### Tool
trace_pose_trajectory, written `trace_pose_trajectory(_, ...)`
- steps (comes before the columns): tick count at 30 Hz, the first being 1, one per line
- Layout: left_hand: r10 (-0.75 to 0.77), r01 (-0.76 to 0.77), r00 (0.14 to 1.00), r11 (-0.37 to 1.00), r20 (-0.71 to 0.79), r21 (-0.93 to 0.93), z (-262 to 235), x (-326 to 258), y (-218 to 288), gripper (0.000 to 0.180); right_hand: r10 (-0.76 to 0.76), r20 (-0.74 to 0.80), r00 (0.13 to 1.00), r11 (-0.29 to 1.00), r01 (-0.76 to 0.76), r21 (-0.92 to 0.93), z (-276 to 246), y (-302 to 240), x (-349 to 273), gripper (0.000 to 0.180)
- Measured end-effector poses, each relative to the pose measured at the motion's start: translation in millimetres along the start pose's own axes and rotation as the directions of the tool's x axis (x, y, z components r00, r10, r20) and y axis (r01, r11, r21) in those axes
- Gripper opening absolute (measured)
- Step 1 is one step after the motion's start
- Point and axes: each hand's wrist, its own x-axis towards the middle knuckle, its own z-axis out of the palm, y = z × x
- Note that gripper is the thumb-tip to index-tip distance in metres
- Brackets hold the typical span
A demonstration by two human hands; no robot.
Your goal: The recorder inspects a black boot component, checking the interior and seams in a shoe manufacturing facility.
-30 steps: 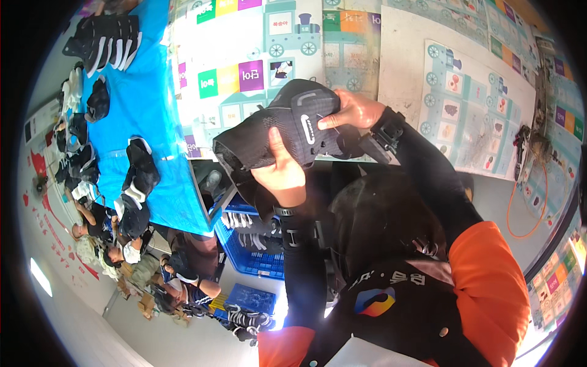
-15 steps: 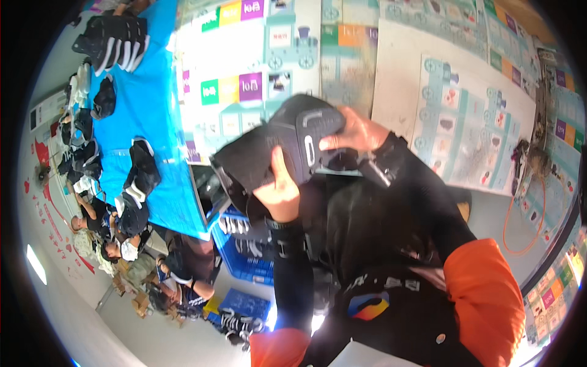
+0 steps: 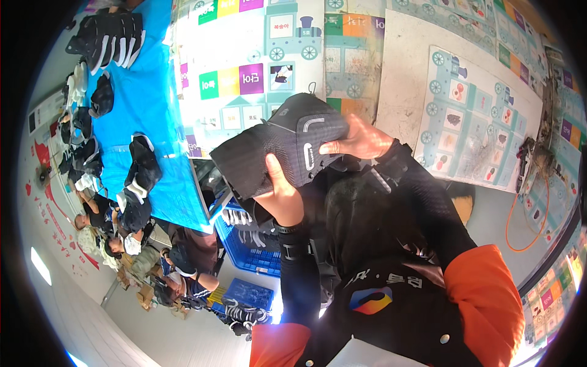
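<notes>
A black shoe upper [image 3: 306, 125] with textured fabric and pale grey marks is held up over the near edge of the printed worktable. My left hand [image 3: 282, 199] grips its lower left part, thumb laid across the face and the other fingers hidden behind. At the opposite end, my right hand [image 3: 361, 137] is closed on the edge, its thumb pressed against the front beside the pale marks. No sole shows on the piece from here.
To the left, a blue-covered table [image 3: 131, 92] carries a row of black shoes [image 3: 109, 38] and a few single ones. Below it stands a blue crate [image 3: 247, 254] with shoe parts inside. Several people sit at the lower left. An orange cord [image 3: 512, 229] hangs at the right.
The shoe upper is turned slightly and its face shows more plainly. Both hands keep their hold, with the right thumb still on the front. The whole view has shifted a little.
</notes>
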Motion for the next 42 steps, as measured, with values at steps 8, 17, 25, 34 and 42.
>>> trace_pose_trajectory(8,-0.157,0.158,0.962,0.987,0.225,0.014,-35,4,9,0.031,-0.046,-0.017,0.999,0.988,0.048,0.148,-12,1,-10,0.06)
trace_pose_trajectory(17,-0.097,-0.085,0.786,0.961,0.61,0.263,-78,30,59,0.031,0.17,0.298,0.939,0.66,-0.333,0.673,14,-27,-4,0.042)
trace_pose_trajectory(25,0.058,-0.189,0.921,0.931,0.384,0.313,-47,21,91,0.053,0.139,0.179,0.974,0.586,-0.227,0.778,46,-31,-22,0.051)
trace_pose_trajectory(34,0.063,-0.125,0.982,0.923,0.176,0.364,-36,0,80,0.031,0.092,0.102,0.991,0.61,-0.137,0.781,45,-24,-31,0.054)
trace_pose_trajectory(42,0.01,-0.096,0.943,0.965,0.334,0.242,-36,4,90,0.048,0.062,0.077,0.995,0.707,-0.098,0.7,53,-12,-30,0.056)
